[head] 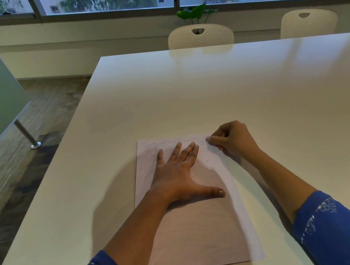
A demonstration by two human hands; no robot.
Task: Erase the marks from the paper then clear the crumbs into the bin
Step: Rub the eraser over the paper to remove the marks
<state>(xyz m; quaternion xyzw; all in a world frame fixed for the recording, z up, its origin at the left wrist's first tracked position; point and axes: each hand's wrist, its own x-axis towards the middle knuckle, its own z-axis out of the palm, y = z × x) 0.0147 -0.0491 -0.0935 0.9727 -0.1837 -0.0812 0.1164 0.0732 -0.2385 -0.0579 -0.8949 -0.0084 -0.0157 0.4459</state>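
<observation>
A white sheet of paper (197, 237) lies on the white table (208, 87) in front of me. My left hand (181, 174) lies flat on the paper's upper half, fingers spread and straight, pressing it down. My right hand (231, 139) is at the paper's top right corner, its fingers curled and pinching a small pale eraser (208, 139) against the sheet. Faint pencil marks (160, 144) show along the paper's top edge. A few dark crumbs (206, 161) lie between the two hands. No bin is in view.
Two white perforated chairs (200, 36) (308, 22) stand at the table's far side, with a green plant (195, 13) behind them under the windows. The table's left edge drops to a wooden floor, where a metal post (26, 135) stands.
</observation>
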